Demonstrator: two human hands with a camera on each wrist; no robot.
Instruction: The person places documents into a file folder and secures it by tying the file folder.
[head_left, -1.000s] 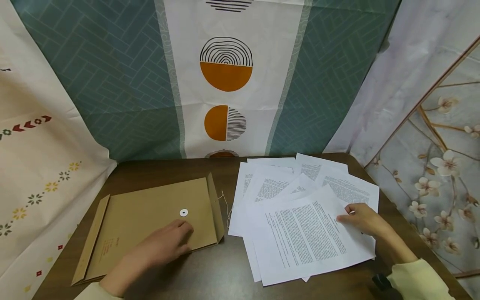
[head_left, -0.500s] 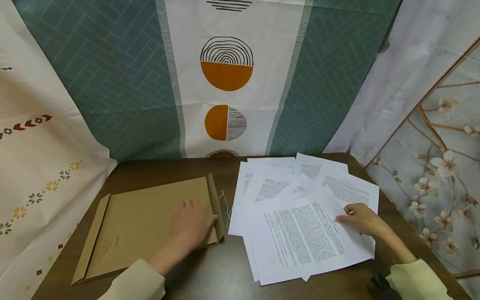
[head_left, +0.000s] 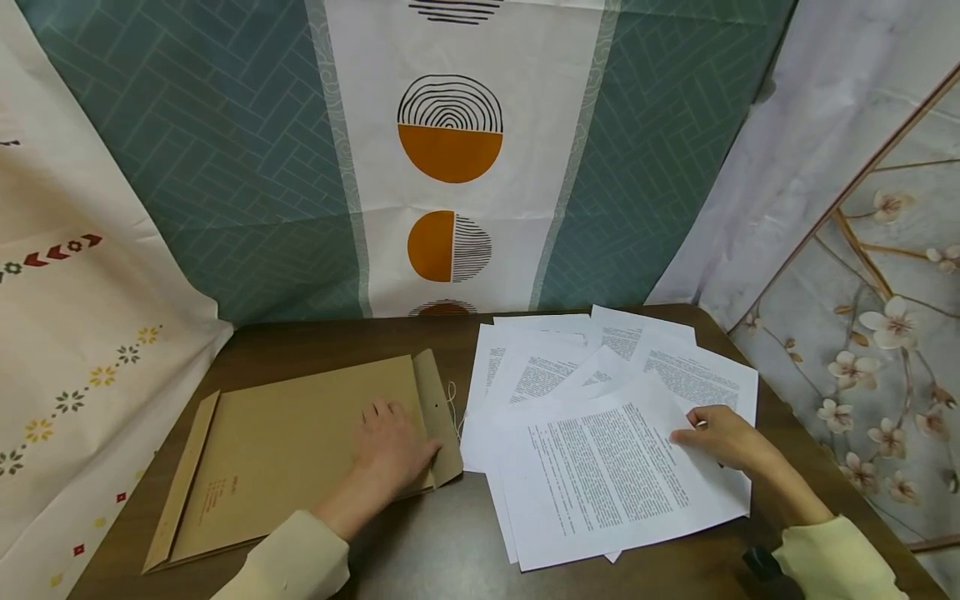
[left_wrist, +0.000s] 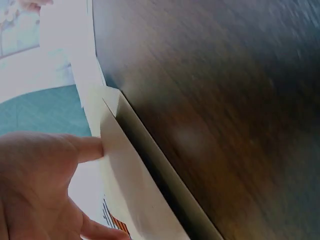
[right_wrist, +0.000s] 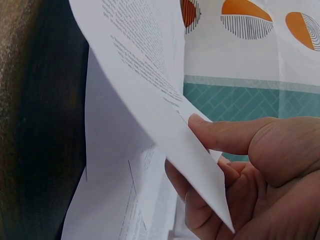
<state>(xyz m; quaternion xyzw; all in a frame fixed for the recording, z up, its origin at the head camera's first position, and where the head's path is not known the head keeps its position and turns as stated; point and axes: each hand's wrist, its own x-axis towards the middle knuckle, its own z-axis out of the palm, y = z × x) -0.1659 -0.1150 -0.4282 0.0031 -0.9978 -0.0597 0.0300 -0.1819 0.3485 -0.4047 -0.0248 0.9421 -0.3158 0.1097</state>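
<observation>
A brown kraft document envelope (head_left: 292, 450) lies on the left of the table, its end flap (head_left: 441, 425) folded out to the right with a white string (head_left: 453, 408) beside it. My left hand (head_left: 392, 450) rests on the envelope's right part, fingers extended and thumb toward the flap, hiding the white button. In the left wrist view the thumb touches the panel (left_wrist: 130, 175) beside a dark gap at the envelope's edge. My right hand (head_left: 726, 437) pinches the right edge of the top printed sheet (head_left: 615, 475), and the right wrist view shows that edge lifted and curved.
Several more printed sheets (head_left: 532, 375) lie loosely overlapped under and behind the held sheet. The dark wooden table (head_left: 450, 542) ends at patterned cloths (head_left: 450, 192) at the back and on both sides.
My left hand has moved up and right from the envelope's lower edge onto its face, covering the button. The flap has swung outward to the right. My right hand has barely moved.
</observation>
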